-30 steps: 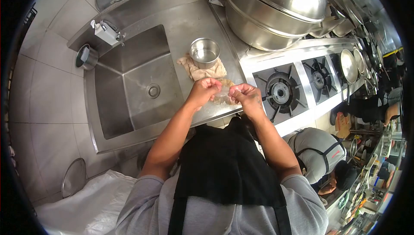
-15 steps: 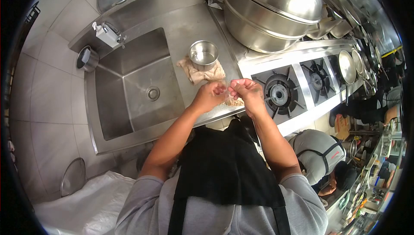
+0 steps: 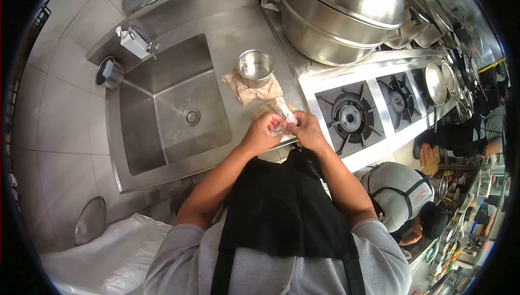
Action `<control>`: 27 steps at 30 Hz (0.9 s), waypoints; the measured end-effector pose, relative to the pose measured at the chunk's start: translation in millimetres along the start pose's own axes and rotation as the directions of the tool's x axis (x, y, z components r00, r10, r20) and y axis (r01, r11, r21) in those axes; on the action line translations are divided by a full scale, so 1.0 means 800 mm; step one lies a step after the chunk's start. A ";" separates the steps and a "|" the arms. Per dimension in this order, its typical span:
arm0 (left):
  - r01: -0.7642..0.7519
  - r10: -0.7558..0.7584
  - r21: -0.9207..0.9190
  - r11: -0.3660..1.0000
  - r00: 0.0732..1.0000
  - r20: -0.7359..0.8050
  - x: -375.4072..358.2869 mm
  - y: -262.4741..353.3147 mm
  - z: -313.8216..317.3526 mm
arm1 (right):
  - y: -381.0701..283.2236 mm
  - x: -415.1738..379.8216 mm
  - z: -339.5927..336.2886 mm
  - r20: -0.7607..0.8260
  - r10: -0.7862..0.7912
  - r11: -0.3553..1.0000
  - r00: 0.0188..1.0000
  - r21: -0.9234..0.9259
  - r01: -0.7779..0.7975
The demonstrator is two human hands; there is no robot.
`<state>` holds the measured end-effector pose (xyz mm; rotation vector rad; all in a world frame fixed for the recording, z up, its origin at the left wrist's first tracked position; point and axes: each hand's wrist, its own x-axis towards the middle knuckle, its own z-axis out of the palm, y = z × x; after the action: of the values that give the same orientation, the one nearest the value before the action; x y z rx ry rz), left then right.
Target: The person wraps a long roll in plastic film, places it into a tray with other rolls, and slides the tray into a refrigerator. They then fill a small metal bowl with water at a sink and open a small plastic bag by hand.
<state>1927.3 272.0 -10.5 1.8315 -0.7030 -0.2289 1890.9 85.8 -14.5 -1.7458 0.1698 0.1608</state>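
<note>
A big lidded steel steamer pot (image 3: 346,13) fills the top centre of the frame, standing at the back of the steel desk (image 3: 238,30). Left of centre, the deep sink (image 3: 168,105) is sunk into the desk, with a tap (image 3: 135,43) at its upper left corner. To the right, a row of gas burners (image 3: 352,116) runs toward the right edge, where pans (image 3: 436,81) sit. At lower right, another person in a grey shirt (image 3: 398,187) bends low beside the stove.

Just above centre, a small steel bowl (image 3: 256,67) stands on a crumpled beige cloth (image 3: 252,92) on the desk, between the sink and the burners.

Just below the cloth, at the desk's front edge, both hands meet. The left hand (image 3: 261,132) and right hand (image 3: 307,131) each have their grip pinched on a small clear plastic bag (image 3: 283,115), which rises between the fingertips, just above the desk surface. What the bag contains cannot be told. The forearms run down to grey sleeves and a black apron (image 3: 281,208) at bottom centre.
</note>
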 end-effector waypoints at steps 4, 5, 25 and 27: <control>0.177 -0.191 -0.099 0.979 0.969 -0.154 0.005 -0.004 0.017 | -0.039 -0.003 -0.001 0.005 0.155 0.950 0.988 0.272 -0.150; 0.210 -0.227 -0.138 0.968 0.966 -0.124 0.011 0.000 0.014 | -0.034 -0.002 -0.003 0.006 0.156 0.951 0.988 0.268 -0.152; 0.160 -0.199 -0.160 0.974 0.944 -0.265 0.036 -0.007 -0.001 | -0.025 -0.011 -0.018 0.166 0.406 0.751 0.899 0.500 -0.431; -0.058 0.055 -0.033 0.998 0.995 -0.081 0.027 0.007 -0.008 | -0.027 -0.012 -0.018 0.199 0.402 0.716 0.893 0.539 -0.443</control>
<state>1945.6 263.9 0.9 1.7745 -0.6896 -0.1289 1886.1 75.5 10.8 -1.0654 0.5200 0.4584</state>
